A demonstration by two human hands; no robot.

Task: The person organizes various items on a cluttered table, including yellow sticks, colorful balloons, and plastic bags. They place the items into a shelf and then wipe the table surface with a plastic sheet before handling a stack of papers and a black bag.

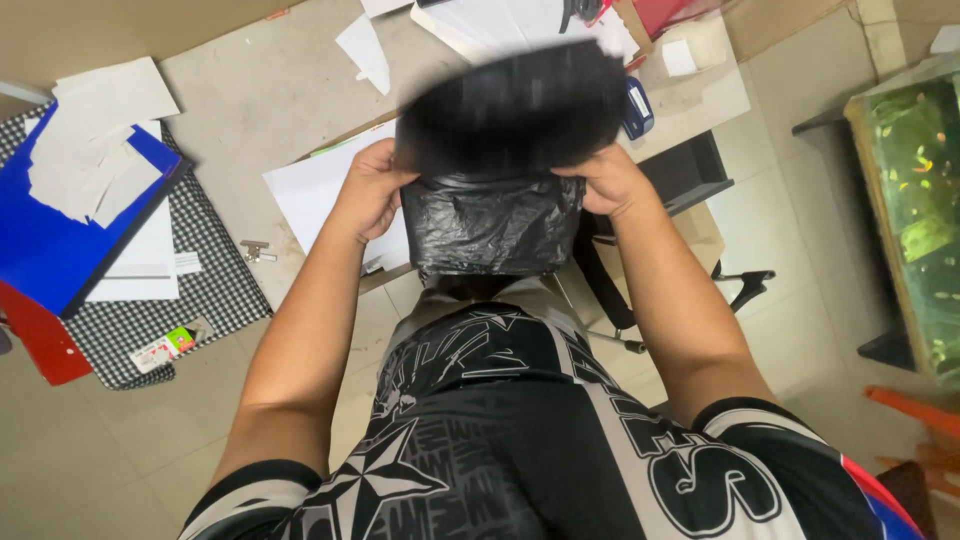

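A black plastic bag (495, 225) hangs in front of my chest, its upper part blurred and spread wide. My left hand (372, 190) grips the bag's left edge with curled fingers. My right hand (607, 180) grips its right edge at the same height. The crinkled lower part of the bag hangs between my forearms, above my black and grey patterned shirt (500, 440). What is inside the bag is hidden.
A beige desk (270, 90) behind the bag carries white papers (310, 190) and a small blue object (637, 108). A blue folder (60, 240) with paper lies on checked cloth (215, 290) at left. A fish tank (915, 210) stands at right on the tiled floor.
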